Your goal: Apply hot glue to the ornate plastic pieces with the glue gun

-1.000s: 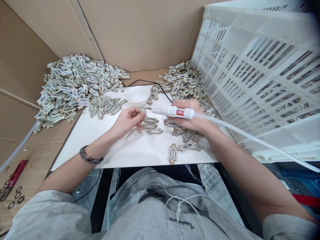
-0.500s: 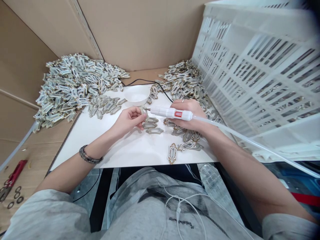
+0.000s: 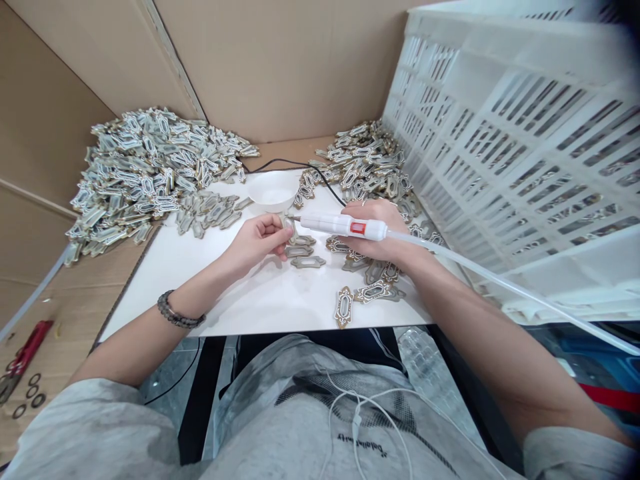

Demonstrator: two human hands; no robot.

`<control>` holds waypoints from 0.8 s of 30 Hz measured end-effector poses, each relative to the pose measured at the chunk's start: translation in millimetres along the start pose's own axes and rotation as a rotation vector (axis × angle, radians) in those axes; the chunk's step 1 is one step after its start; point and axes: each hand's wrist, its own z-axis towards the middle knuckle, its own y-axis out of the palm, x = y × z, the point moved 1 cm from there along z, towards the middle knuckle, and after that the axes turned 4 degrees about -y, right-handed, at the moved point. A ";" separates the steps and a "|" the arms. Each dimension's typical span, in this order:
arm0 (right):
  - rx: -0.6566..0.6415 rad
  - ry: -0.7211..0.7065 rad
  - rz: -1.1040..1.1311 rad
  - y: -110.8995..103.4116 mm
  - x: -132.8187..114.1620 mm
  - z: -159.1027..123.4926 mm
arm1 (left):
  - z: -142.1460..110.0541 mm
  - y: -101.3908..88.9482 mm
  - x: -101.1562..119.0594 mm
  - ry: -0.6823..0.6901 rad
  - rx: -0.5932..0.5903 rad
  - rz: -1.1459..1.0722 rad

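At the far left, red-handled pliers (image 3: pixel 25 353) and a few dark rings (image 3: pixel 27 395) lie on the cardboard floor beside a clear hose (image 3: pixel 30 303). Further in, a large heap of ornate plates (image 3: pixel 145 170) spills over the left rear edge of the white tabletop (image 3: pixel 200 280), whose near left part lies bare up to its front edge. The left hand (image 3: pixel 257 241), a beaded bracelet (image 3: pixel 175 315) on its wrist, pinches one small metal plate (image 3: pixel 287 223) between thumb and fingertips, tilted up just above the surface. A shallow white bowl (image 3: pixel 273 193) sits just behind it. Three similar plates (image 3: pixel 305 252) lie in a short column beside the left hand. The right hand (image 3: pixel 383 233) is closed around a white pen-like tool (image 3: pixel 343 227) with a red window, its tip touching the held plate; a clear tube (image 3: pixel 500 283) trails right from it. Loose plates (image 3: pixel 373 290) lie under and near this hand, one (image 3: pixel 345 307) close to the front edge. A second heap (image 3: pixel 365 163) crowds the rear right, hard against a white slatted crate (image 3: pixel 525 147) that walls off the right side.
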 end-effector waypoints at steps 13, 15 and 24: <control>-0.022 -0.022 -0.017 -0.7 -1.9 0.0 | 0.1 2.8 1.4 -0.212 -0.010 -0.257; -0.021 -0.025 -0.043 -0.9 -2.0 -0.2 | 0.0 3.2 0.9 -0.223 -0.017 -0.264; 0.042 -0.024 -0.028 2.6 2.3 -1.1 | -5.1 5.8 0.9 -0.135 -0.188 -0.045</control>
